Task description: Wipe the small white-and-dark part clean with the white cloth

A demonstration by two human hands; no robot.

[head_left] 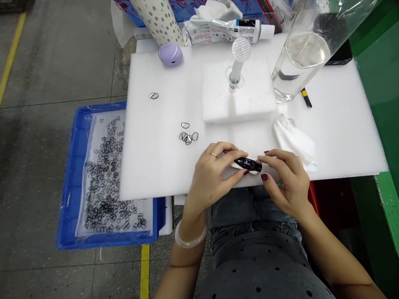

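Note:
My left hand (215,172) and my right hand (285,178) both grip a small glossy black part (249,164) with a white cloth under it, at the near edge of the white foam sheet (156,166). Just beyond my left hand lies a little cluster of thin black-rimmed clear lenses (188,136), with one more pair (153,96) farther left. A folded white wipe (294,139) sits beside my right hand.
A blue tray (67,187) at the left holds several loose lenses on a plastic sheet. On the foam stand a raised foam block (258,97) with a syringe (237,66), a clear glass of water (297,66), a lilac case (170,55) and a tube (224,30).

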